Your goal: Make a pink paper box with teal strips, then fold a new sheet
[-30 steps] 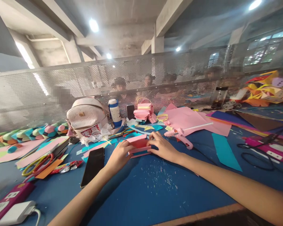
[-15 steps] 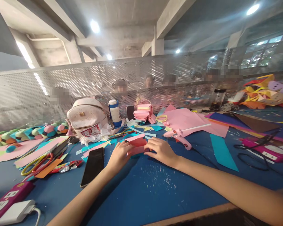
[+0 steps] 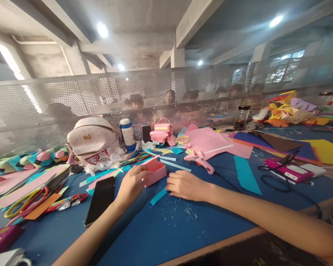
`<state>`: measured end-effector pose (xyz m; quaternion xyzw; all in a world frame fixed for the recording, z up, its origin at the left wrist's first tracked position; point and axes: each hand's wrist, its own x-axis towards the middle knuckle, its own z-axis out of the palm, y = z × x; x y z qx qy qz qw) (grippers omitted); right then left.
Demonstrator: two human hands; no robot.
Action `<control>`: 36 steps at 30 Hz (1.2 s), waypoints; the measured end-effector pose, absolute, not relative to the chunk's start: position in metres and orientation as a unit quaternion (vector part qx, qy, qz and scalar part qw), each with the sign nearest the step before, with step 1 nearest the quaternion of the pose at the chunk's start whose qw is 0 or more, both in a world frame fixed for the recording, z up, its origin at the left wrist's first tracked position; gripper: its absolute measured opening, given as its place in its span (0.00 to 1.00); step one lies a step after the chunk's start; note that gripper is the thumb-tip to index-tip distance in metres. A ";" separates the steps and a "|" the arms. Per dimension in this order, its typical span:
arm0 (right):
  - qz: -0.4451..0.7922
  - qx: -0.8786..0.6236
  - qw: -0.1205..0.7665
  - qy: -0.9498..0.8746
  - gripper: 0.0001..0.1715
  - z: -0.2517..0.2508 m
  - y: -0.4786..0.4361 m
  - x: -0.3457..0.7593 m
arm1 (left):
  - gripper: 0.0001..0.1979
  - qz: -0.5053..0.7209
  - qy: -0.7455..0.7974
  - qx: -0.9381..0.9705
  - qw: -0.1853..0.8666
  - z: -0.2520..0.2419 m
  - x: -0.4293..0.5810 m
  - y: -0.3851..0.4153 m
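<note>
My left hand (image 3: pixel 131 183) has its fingers curled round the left side of a small pink paper box (image 3: pixel 155 171) that rests on the blue table (image 3: pixel 166 229). My right hand (image 3: pixel 184 184) lies just to the right of the box, fingers bent down on the table, apart from the box. A teal paper strip (image 3: pixel 158 195) lies between the two hands, its right end close to the right hand's fingertips. Whether the right hand pinches anything is hidden.
A black phone (image 3: pixel 100 199) lies left of my left arm. Further back are a pink glue gun (image 3: pixel 198 159), a white backpack (image 3: pixel 91 138), a bottle (image 3: pixel 127 133), stacked pink paper pieces (image 3: pixel 162 133), pink sheets (image 3: pixel 211 140), scissors (image 3: pixel 22 199), a pink power strip (image 3: pixel 284 173) and a perforated screen (image 3: pixel 100 96) with people behind it.
The right hand has come off the pink box and dropped to the table beside the teal strip. The left hand keeps hold of the box, now turned. The camera swung right.
</note>
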<state>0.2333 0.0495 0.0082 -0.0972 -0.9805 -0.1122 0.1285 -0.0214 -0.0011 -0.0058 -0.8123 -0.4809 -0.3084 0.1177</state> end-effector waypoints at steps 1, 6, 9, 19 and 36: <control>-0.107 -0.087 0.115 -0.984 0.06 0.012 0.043 0.242 | 0.11 -0.310 -0.479 -0.812 0.125 -0.005 -0.020 -0.003; 0.043 -0.195 0.118 -0.973 0.09 0.020 0.023 0.305 | 0.11 -0.315 -0.451 -0.819 0.164 -0.002 -0.009 -0.015; 0.075 -0.357 0.172 -0.915 0.15 0.018 0.036 0.347 | 0.09 -0.283 -0.444 -0.837 0.148 -0.006 0.004 -0.022; 0.226 -0.479 0.225 -0.818 0.22 0.015 0.103 0.366 | 0.16 -0.142 -0.462 -0.867 0.122 -0.024 0.047 -0.021; 0.298 -0.450 0.277 -0.795 0.34 0.012 0.104 0.360 | 0.09 -0.161 -0.392 -0.877 0.225 -0.013 0.045 -0.009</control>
